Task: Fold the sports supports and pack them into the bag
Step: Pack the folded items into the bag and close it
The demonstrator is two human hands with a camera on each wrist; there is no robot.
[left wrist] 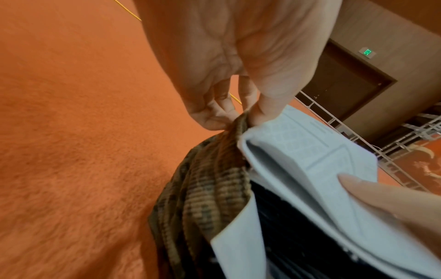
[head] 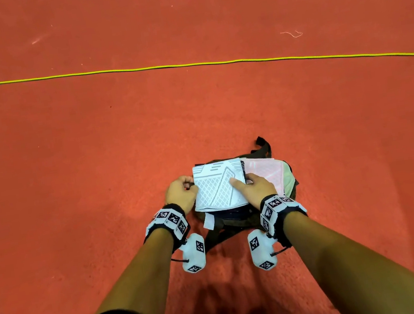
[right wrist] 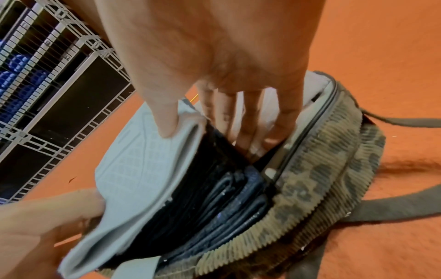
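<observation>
Camouflage corduroy bag (head: 291,185): your left hand (head: 180,193) pinches its nine-o'clock rim; your right hand (head: 254,188) clamps the white support (head: 217,187), fingers inside.

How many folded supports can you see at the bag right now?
3: a white support gripped by the right hand, a pink one beside it, a dark one inside. More may be hidden.
</observation>
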